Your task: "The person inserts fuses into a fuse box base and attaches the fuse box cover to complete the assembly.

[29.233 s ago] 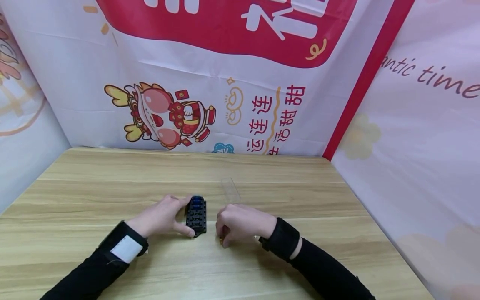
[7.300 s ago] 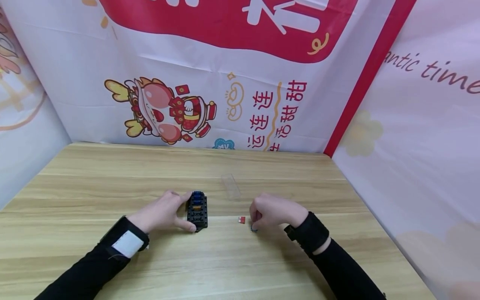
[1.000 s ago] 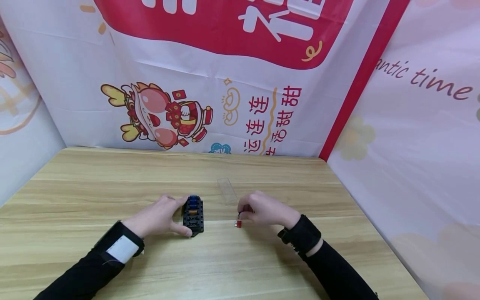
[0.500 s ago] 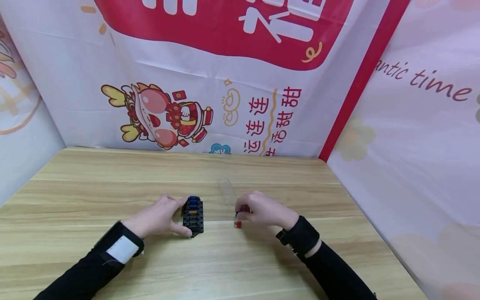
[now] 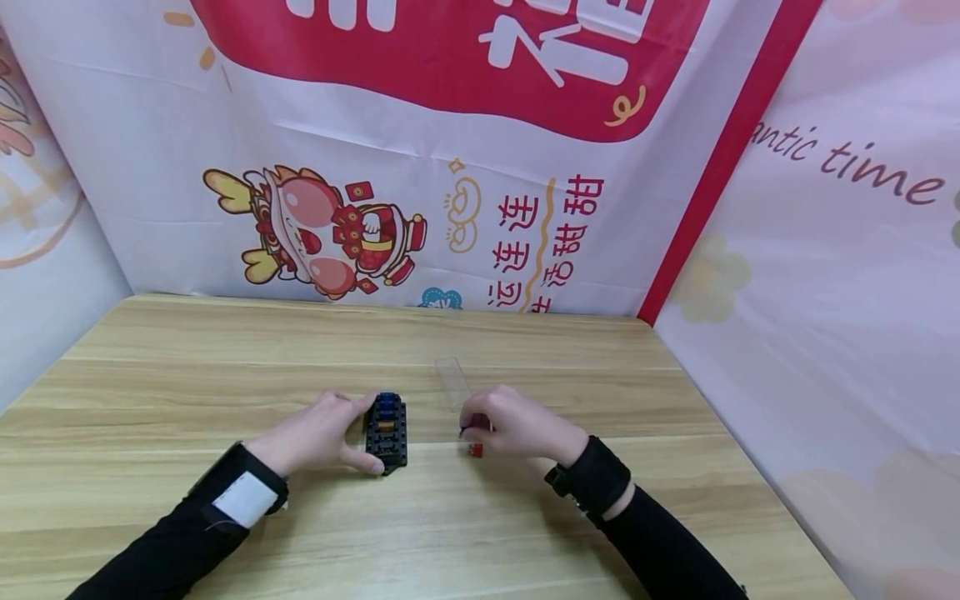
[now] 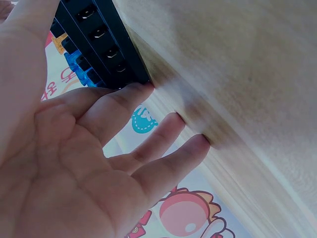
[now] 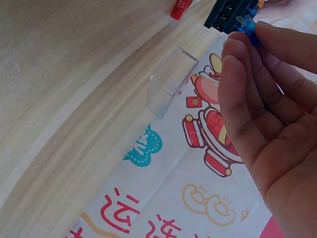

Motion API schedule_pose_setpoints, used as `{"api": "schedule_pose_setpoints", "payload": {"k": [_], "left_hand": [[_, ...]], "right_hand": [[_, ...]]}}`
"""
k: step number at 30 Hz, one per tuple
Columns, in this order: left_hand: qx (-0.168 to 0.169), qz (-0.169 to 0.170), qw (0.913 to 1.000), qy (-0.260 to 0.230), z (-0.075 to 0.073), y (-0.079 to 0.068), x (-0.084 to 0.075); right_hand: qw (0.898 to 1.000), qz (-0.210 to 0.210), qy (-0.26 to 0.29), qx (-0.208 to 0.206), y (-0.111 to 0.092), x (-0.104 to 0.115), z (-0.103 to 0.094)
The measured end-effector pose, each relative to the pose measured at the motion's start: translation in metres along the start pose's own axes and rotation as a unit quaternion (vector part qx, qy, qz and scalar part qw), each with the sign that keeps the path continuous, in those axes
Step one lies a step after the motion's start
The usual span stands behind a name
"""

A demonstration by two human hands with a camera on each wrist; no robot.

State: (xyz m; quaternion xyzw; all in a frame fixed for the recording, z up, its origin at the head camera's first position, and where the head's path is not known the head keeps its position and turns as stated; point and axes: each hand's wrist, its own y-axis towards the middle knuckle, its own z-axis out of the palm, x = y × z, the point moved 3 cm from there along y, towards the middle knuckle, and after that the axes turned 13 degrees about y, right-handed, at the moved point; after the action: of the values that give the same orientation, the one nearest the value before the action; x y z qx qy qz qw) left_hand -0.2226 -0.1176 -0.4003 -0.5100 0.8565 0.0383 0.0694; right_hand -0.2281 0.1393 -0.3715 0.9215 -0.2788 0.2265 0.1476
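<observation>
My left hand (image 5: 322,435) holds a black fuse box (image 5: 387,454) on the table, thumb at its near end and index finger at its far end. Blue blade fuses and one orange fuse (image 5: 386,426) sit in the far slots; the nearer slots look bare. Between thumb and fingertips, my right hand (image 5: 521,425) pinches a blue blade fuse (image 7: 251,34), its prongs showing in the right wrist view. A red blade fuse (image 5: 477,450) lies on the table under that hand, partly covered by it in the head view.
A clear plastic cover (image 5: 452,377) lies behind the right hand, farther back on the wooden table (image 5: 225,350). A printed cloth (image 5: 450,150) hangs at the table's back edge, with more cloth on both sides.
The orange fuse has come into the fuse box since the oldest frame. Over the last second my right hand has moved left past the red fuse, carrying the blue fuse; the left hand stays put.
</observation>
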Motion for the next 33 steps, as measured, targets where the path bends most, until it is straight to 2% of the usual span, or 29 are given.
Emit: {"api": "schedule_pose_setpoints", "payload": {"k": [10, 17, 23, 33], "left_hand": [[0.002, -0.004, 1.0000, 0.000, -0.001, -0.001, 0.000], [-0.004, 0.005, 1.0000, 0.000, 0.002, 0.000, 0.001], [0.006, -0.003, 0.9999, -0.008, 0.003, -0.001, 0.002], [-0.004, 0.011, 0.9999, -0.001, -0.001, -0.001, 0.001]], "right_hand": [[1.000, -0.018, -0.004, -0.009, 0.004, 0.004, 0.001], [0.999, -0.035, -0.002, -0.023, 0.006, 0.010, 0.002], [0.998, -0.052, 0.013, -0.023, 0.014, 0.018, 0.006], [0.997, -0.074, -0.004, -0.031, 0.023, 0.023, 0.009]]}}
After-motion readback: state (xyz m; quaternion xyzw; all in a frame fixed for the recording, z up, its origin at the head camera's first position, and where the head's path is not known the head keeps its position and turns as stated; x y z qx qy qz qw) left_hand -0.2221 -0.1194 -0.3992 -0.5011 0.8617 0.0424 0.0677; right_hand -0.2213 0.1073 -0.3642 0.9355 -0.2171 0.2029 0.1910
